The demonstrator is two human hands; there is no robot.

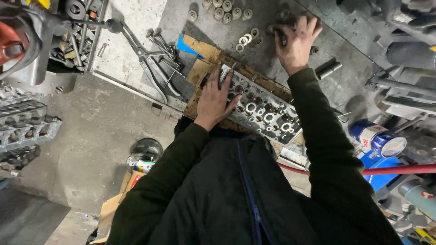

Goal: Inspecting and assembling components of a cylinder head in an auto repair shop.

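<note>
A grey metal cylinder head (263, 113) with several round valve seats lies on a sheet of cardboard (204, 56) on the workbench. My left hand (215, 100) rests flat on its left end, fingers spread. My right hand (296, 41) reaches to the far side of the bench and closes around small dark metal parts (282, 36). Several round caps and washers (227, 11) lie near that hand.
Long pliers and several valves (159, 59) lie at the bench's left. A blue and white can (379, 138), a red hose (399, 169) and clutter are at the right. Metal castings (25, 124) stand on the left over the concrete floor.
</note>
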